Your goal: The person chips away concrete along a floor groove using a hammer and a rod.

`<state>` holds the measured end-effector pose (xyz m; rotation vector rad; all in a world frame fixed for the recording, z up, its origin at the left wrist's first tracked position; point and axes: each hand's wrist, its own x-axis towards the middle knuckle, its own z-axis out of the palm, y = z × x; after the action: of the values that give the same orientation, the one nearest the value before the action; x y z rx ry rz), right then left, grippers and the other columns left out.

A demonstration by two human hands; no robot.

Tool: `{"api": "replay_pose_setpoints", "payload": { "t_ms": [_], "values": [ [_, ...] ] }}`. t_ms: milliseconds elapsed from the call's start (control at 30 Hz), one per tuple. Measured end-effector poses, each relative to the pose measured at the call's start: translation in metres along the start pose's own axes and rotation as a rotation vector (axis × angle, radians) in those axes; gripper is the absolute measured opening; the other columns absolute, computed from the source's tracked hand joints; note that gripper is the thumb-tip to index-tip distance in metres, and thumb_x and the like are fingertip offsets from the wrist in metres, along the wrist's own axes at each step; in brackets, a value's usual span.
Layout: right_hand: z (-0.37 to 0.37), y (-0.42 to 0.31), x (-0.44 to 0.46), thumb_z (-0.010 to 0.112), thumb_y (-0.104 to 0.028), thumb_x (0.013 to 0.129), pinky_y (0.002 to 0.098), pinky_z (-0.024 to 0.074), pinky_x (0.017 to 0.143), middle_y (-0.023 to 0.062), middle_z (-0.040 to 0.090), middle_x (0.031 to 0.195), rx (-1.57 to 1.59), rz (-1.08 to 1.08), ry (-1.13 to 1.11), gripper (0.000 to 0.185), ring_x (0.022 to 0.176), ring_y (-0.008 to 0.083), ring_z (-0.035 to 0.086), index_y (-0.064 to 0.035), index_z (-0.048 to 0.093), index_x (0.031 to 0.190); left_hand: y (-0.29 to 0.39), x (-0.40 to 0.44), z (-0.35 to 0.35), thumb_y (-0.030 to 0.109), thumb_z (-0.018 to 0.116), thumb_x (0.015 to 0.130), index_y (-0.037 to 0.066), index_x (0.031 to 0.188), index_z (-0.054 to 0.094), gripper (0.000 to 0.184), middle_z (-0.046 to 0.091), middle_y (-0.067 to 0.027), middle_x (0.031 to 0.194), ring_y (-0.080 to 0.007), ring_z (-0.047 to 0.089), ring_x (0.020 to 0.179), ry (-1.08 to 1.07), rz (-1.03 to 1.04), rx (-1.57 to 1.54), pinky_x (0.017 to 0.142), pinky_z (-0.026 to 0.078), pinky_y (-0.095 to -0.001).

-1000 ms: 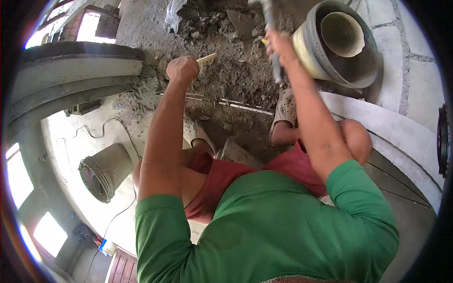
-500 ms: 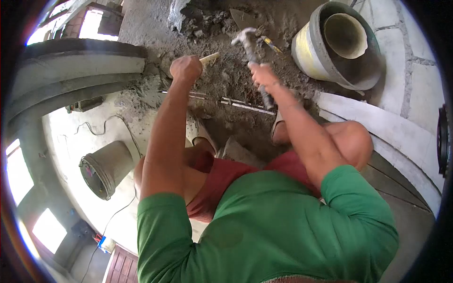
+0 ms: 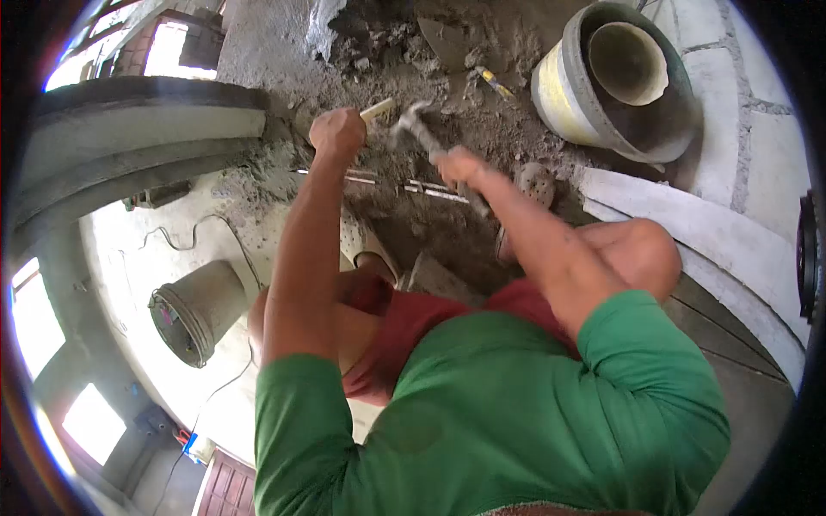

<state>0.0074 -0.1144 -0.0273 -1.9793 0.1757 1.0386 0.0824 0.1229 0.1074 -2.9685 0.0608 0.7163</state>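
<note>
My left hand [image 3: 337, 133] is closed in a fist around a short pale stick [image 3: 378, 109], whose end pokes out to the right; the rest is hidden by the fingers. In my right hand [image 3: 462, 168] is a claw hammer [image 3: 422, 133], gripped by the handle. Its head, slightly blurred, is just right of the stick and seems apart from it. Beneath both hands lies rough grey mortar or soil [image 3: 391, 155]. Thin white strips [image 3: 436, 191] lie across it, nearer my feet.
A large bucket [image 3: 559, 95] with a smaller container [image 3: 628, 64] inside stands at the upper right. A yellow-handled tool [image 3: 495, 83] and a trowel-like blade [image 3: 443, 41] lie on the rubble. Another bucket [image 3: 215, 292] is on the left, near a cable [image 3: 228, 225]. Pale blocks [image 3: 714, 99] line the right.
My right hand has swung the hammer left and down, bringing its head close to the pale stick. My left hand has stayed nearly in place.
</note>
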Motion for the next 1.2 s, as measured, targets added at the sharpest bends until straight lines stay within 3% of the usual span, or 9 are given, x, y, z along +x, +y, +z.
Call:
{"api": "replay_pose_setpoints", "payload": {
  "t_ms": [200,333,500,600,833,900,1000,1067,1200],
  "values": [
    [-0.045,-0.057,-0.04,0.058,-0.05,0.09,0.0479,0.0506,0.085,0.0302,0.068,0.102,0.033,-0.007,0.3,0.063,0.098,0.0391,0.068,0.0098,0.065,0.108,0.002,-0.001,0.01,0.022,0.057,0.09,0.01,0.098,0.077,0.025,0.074,-0.0126,0.094,-0.0311,0.072,0.093,0.01,0.019,0.026,0.081,0.056,-0.042],
    [-0.132,-0.08,-0.028,0.061,-0.052,0.088,0.0422,0.0513,0.071,0.0165,0.068,0.08,0.296,-0.08,0.489,0.059,0.074,0.0271,0.066,0.0058,0.066,0.095,-0.004,-0.028,0.015,0.021,0.058,0.089,0.013,0.099,0.076,0.022,0.074,-0.0115,0.093,-0.0311,0.071,0.09,0.042,0.053,0.018,0.078,0.056,-0.0432],
    [-0.172,-0.11,-0.072,0.068,-0.027,0.091,0.0272,0.043,0.044,0.0014,0.057,0.07,0.664,-0.36,0.544,0.026,0.053,0.0066,0.051,-0.0025,0.059,0.095,-0.013,-0.033,0.017,0.022,0.057,0.092,0.013,0.102,0.072,0.02,0.073,-0.0107,0.092,-0.03,0.072,0.089,0.058,0.099,0.043,0.075,0.057,-0.0433],
    [-0.157,-0.103,-0.07,0.068,-0.028,0.091,0.0285,0.0461,0.045,0.004,0.06,0.072,0.816,-0.397,0.433,0.029,0.054,0.0111,0.054,-0.0015,0.057,0.094,0.01,-0.035,0.011,0.02,0.056,0.093,0.01,0.097,0.072,0.02,0.074,-0.0109,0.092,-0.0278,0.072,0.089,-0.001,0.136,0.209,0.074,0.058,-0.0413],
    [-0.017,-0.05,-0.042,0.062,-0.037,0.092,0.0391,0.0483,0.047,0.0105,0.062,0.071,0.661,0.067,0.564,0.043,0.058,0.0196,0.06,0.0055,0.058,0.093,0.013,-0.01,0.009,0.021,0.054,0.096,0.008,0.103,0.069,0.021,0.072,-0.0114,0.085,-0.0294,0.073,0.08,0.005,0.246,0.265,0.067,0.058,-0.0413],
    [0.02,-0.016,-0.033,0.064,-0.039,0.09,0.0466,0.0479,0.053,0.0129,0.063,0.071,0.505,0.125,0.253,0.046,0.059,0.0238,0.061,0.0067,0.061,0.095,0.01,-0.009,0.015,0.02,0.055,0.095,0.008,0.104,0.068,0.02,0.073,-0.0117,0.088,-0.0288,0.073,0.085,0.029,0.261,0.281,0.069,0.058,-0.0403],
    [0.008,0.009,-0.017,0.067,-0.041,0.088,0.0515,0.0462,0.058,0.0125,0.063,0.071,0.657,0.152,0.198,0.047,0.061,0.0251,0.062,0.0053,0.062,0.096,0.017,-0.02,0.006,0.019,0.055,0.094,0.009,0.094,0.075,0.022,0.075,-0.0109,0.094,-0.0276,0.073,0.09,0.02,0.174,0.219,0.076,0.058,-0.0402],
    [-0.031,-0.018,-0.043,0.067,-0.033,0.092,0.0313,0.0417,0.037,0.0026,0.053,0.064,0.745,0.145,0.291,0.032,0.046,0.0126,0.051,-0.0051,0.052,0.088,0.016,-0.021,0.005,0.019,0.056,0.094,0.009,0.095,0.075,0.022,0.075,-0.0109,0.094,-0.0277,0.073,0.089,0.029,0.202,0.229,0.075,0.058,-0.0404],
    [-0.123,-0.068,-0.07,0.065,-0.035,0.093,0.0275,0.0431,0.04,0.0002,0.053,0.065,0.84,-0.207,0.602,0.033,0.047,0.0105,0.049,-0.0072,0.054,0.08,0.014,-0.019,0.004,0.021,0.057,0.093,0.008,0.095,0.075,0.022,0.074,-0.0111,0.092,-0.0278,0.073,0.088,0.03,0.198,0.208,0.074,0.058,-0.0405]
  ]
}}
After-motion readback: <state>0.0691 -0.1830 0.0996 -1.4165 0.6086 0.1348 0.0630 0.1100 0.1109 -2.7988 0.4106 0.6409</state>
